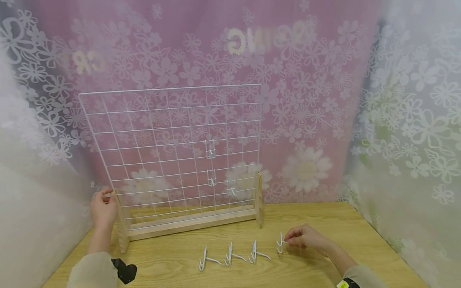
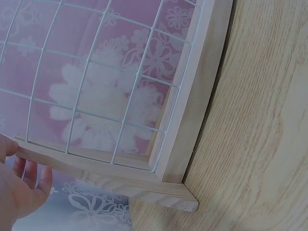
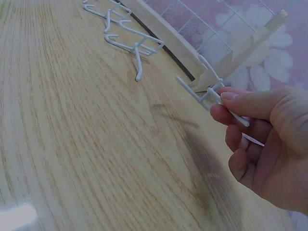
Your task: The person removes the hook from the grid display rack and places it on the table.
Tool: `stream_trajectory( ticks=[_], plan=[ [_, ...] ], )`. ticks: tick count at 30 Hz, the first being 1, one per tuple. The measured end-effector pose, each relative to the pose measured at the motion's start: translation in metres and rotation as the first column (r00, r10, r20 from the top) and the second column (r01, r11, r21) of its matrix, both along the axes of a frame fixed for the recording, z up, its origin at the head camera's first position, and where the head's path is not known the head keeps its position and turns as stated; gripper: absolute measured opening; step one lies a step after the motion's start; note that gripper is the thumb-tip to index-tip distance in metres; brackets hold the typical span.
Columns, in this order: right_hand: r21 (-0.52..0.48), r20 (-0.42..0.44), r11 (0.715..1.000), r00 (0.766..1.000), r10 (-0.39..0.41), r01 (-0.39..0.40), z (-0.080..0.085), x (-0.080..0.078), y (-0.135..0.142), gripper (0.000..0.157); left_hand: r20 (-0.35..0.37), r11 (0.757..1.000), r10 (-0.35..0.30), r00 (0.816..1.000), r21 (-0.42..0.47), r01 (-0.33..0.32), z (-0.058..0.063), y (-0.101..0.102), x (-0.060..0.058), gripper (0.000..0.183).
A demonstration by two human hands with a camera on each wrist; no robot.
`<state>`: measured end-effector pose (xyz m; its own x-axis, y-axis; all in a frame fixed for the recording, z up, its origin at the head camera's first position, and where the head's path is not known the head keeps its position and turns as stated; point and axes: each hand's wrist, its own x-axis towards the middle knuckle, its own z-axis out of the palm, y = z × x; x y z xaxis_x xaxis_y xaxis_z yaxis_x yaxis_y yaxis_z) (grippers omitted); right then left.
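Observation:
A white wire grid panel (image 1: 169, 89) stands upright in a wooden stand (image 1: 192, 227). My left hand (image 1: 103, 210) grips the top of the stand's left post (image 2: 53, 159), fingers curled against the wood. In my right hand (image 1: 307, 239), thumb and fingertips pinch a white wire hook (image 3: 210, 96) by its prong, just above the table. Three like hooks lie in a row to the left of it: a far-left hook (image 1: 205, 258), a middle hook (image 1: 230, 255) and a nearer one (image 1: 254, 253).
On the grid's right half hang three white hooks: an upper hook (image 1: 211, 152), a lower hook (image 1: 212, 182) and one further right (image 1: 231, 191). The wood-grain table (image 1: 162, 266) carries everything. Floral curtains (image 1: 309, 120) hang behind and at both sides.

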<state>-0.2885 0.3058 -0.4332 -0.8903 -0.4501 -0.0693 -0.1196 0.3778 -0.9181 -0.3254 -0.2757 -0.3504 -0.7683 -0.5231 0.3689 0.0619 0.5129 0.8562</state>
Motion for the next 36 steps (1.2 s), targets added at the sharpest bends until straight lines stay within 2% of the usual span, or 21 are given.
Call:
stream_trajectory(
  ticks=[11, 22, 29, 36],
  plan=[
    [-0.001, -0.036, 0.999, 0.998, 0.054, -0.054, -0.011, 0.001, -0.004, 0.022, 0.013, 1.0, -0.029, 1.0, 0.006, 0.029, 0.001, 0.0, 0.005, 0.033],
    [-0.018, -0.03, 0.999, 0.999, 0.039, -0.039, -0.014, 0.002, -0.011, 0.02, 0.03, 1.0, -0.027, 0.999, -0.007, 0.027, 0.002, 0.0, 0.006, 0.034],
    [0.008, -0.073, 0.999, 0.996, 0.047, -0.047, -0.016, 0.003, -0.013, 0.019, 0.013, 1.0, -0.02, 1.0, -0.007, 0.02, 0.002, 0.002, 0.006, 0.032],
    [0.028, -0.074, 0.999, 0.997, 0.034, -0.032, -0.018, 0.002, -0.015, 0.018, 0.026, 1.0, -0.031, 0.999, 0.007, 0.03, 0.003, 0.002, 0.006, 0.035]
  ],
)
